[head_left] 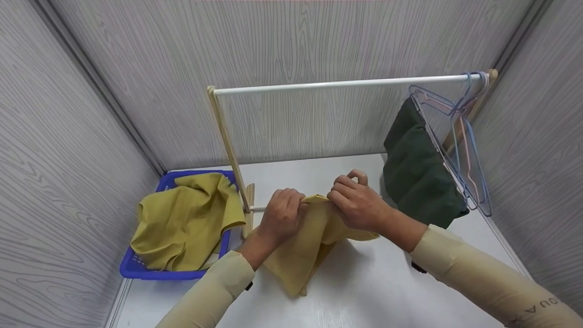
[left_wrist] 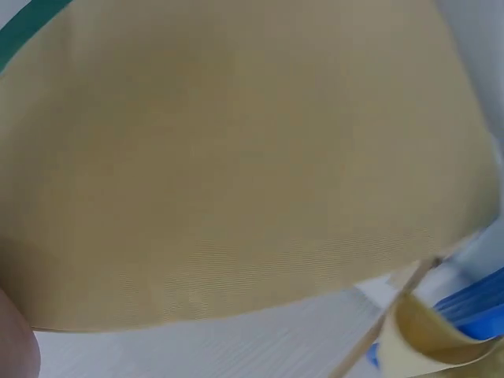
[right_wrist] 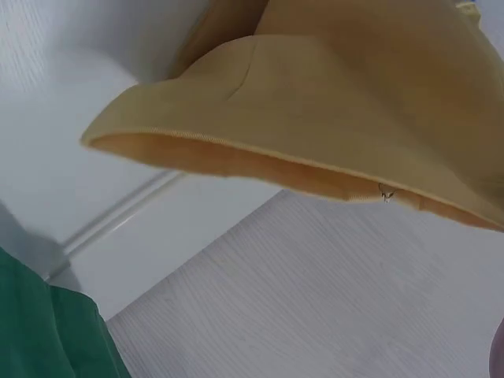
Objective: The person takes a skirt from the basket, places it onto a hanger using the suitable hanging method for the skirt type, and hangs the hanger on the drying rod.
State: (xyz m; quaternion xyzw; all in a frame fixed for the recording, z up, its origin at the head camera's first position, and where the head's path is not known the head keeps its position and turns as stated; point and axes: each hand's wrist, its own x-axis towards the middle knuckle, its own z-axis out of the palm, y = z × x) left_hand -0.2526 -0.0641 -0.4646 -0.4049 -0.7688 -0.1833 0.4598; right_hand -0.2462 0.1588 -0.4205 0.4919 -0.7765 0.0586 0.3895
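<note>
- Pinching the upper edge of the yellow cloth [head_left: 291,259] between curled fingers and thumbs, the left hand [head_left: 282,212] and right hand [head_left: 357,202] sit close together; one finger of the right is crooked up off the fabric.
- I have the cloth bunched above the white table [head_left: 364,287], in front of the rack [head_left: 355,84]; I can't tell whether its lowest corner touches the surface.
- My first worry is grip: only a short stretch of edge is held, so a loosened pinch on either side could let that half slump.
- The right wrist view shows me a lower edge gaping between two layers, with a small dark mark on it, perhaps a loose thread. A finger catching one layer alone could twist the cloth.
- My right forearm lies near the dark green garment [head_left: 421,159]; a wide elbow swing could brush it and set it swaying.
- The hangers [head_left: 457,110] crowd the rail's right end with their hooks side by side, so pulling at one could snag its neighbours.
- As for containers, I see one: the blue basket [head_left: 159,275], beside the rack's left post [head_left: 226,136], with slotted walls.
- In it lies a heaped mustard cloth [head_left: 182,218], lapping over the rim near the rack's foot. I judge that overhanging corner could catch on my left sleeve and drag the heap out.
- Something pale shows low in the basket's near right corner; I can't make it out.
</note>
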